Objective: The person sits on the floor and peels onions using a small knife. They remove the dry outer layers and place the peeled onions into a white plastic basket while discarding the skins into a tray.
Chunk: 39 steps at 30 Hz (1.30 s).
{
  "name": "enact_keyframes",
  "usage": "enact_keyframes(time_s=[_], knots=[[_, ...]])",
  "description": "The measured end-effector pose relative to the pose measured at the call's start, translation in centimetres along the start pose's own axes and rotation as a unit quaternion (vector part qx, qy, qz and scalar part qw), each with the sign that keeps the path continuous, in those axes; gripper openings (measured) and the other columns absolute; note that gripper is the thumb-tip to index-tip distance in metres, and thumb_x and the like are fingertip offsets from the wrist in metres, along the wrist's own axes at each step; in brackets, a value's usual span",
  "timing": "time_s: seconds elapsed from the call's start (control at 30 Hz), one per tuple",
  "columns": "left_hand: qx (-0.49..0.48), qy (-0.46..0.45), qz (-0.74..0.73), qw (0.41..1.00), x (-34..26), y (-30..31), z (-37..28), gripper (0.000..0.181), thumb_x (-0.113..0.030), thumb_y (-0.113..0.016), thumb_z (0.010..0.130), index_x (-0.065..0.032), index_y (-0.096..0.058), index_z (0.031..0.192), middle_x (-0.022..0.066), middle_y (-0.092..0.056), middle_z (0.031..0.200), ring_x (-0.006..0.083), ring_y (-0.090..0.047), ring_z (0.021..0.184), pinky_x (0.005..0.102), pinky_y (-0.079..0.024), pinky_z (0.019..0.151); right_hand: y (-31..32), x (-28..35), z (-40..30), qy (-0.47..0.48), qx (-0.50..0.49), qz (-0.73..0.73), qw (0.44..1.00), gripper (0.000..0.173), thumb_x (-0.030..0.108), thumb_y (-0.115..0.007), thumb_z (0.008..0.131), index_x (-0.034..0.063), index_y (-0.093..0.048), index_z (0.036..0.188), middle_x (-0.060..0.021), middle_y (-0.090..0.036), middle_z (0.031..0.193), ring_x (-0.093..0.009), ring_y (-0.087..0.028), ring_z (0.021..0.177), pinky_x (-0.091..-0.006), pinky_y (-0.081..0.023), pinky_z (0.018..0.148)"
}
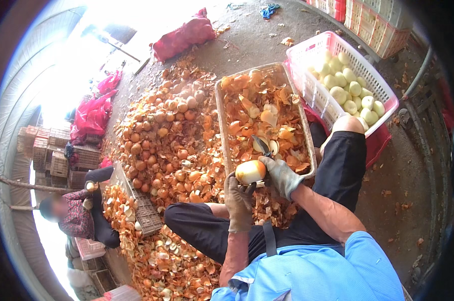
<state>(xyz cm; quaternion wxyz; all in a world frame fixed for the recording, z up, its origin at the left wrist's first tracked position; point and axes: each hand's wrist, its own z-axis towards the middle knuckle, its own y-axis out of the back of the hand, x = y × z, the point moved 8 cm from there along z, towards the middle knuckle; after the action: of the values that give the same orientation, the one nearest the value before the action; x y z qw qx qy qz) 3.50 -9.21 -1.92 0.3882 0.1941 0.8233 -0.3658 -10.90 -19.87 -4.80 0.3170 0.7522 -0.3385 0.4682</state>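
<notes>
A partly peeled onion, orange-brown on its upper side and pale below, rests in the gloved fingers of my left hand. My right hand, also gloved, grips a knife whose blade points away from me, just beyond the onion. Right-hand fingers come close to the onion's right side; whether they touch it I cannot tell. Beneath both hands is a shallow plastic crate heaped with onion skins. Pale cut pieces of onion lie among the skins near the blade.
Right of the skin crate, a white basket holds several peeled onions. Unpeeled onions and skins spread across the floor at left. A co-worker sits far left, holding an onion. A red mesh sack lies farther ahead.
</notes>
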Motion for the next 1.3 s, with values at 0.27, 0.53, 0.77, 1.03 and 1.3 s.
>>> enact_keyframes(time_s=[0.27,0.53,0.77,1.03,1.3], knots=[[0.027,0.116,-0.037,0.992,2.5,2.6,1.7,0.048,-0.038,-0.067,0.107,-0.0030,-0.059,0.139,0.0134,-0.065,0.135,0.0310,-0.069,0.117,0.0460,-0.064,0.092,-2.9,-3.1,1.4,-0.133,0.098,0.288,0.943,0.042,0.022,-0.075,0.089,0.0076,-0.066,0.127,-0.0171,-0.075,0.105,-0.030,-0.073,0.099,-0.0397,-0.058,0.082],[0.020,0.212,-0.051,0.976,2.1,3.0,0.7,0.054,-0.039,-0.071,0.104,0.0011,-0.060,0.139,0.0201,-0.067,0.133,0.0354,-0.069,0.116,0.0489,-0.063,0.091,-3.3,-3.8,0.2,-0.224,0.007,0.291,0.930,0.042,0.045,-0.057,0.109,0.0053,-0.071,0.107,-0.0077,-0.070,0.085,-0.018,-0.065,0.065,-0.0326,-0.052,0.054],[0.070,0.195,-0.101,0.973,2.5,2.9,0.9,0.053,-0.029,-0.071,0.106,0.0048,-0.053,0.141,0.0218,-0.062,0.140,0.0374,-0.066,0.129,0.0520,-0.064,0.102,-2.9,-5.2,0.9,-0.174,-0.050,0.221,0.958,0.060,0.053,-0.062,0.103,-0.0044,-0.074,0.117,-0.0190,-0.076,0.093,-0.027,-0.072,0.077,-0.0398,-0.059,0.073],[0.119,0.192,-0.105,0.969,1.9,3.4,0.2,0.053,-0.021,-0.073,0.104,0.0071,-0.052,0.143,0.0202,-0.063,0.141,0.0321,-0.067,0.128,0.0429,-0.061,0.109,-2.5,-0.9,-0.4,-0.134,0.004,0.253,0.958,0.057,0.051,-0.062,0.102,-0.0044,-0.073,0.113,-0.0168,-0.073,0.088,-0.025,-0.070,0.070,-0.0376,-0.057,0.064],[0.173,0.146,-0.005,0.974,0.9,2.0,-0.1,0.066,-0.015,-0.080,0.096,0.0081,-0.049,0.149,0.0178,-0.064,0.138,0.0262,-0.069,0.121,0.0363,-0.058,0.107,-3.0,-0.3,0.1,-0.096,-0.002,0.258,0.961,0.047,0.044,-0.062,0.105,-0.0019,-0.070,0.112,-0.0063,-0.069,0.084,-0.016,-0.064,0.069,-0.0321,-0.053,0.062]])
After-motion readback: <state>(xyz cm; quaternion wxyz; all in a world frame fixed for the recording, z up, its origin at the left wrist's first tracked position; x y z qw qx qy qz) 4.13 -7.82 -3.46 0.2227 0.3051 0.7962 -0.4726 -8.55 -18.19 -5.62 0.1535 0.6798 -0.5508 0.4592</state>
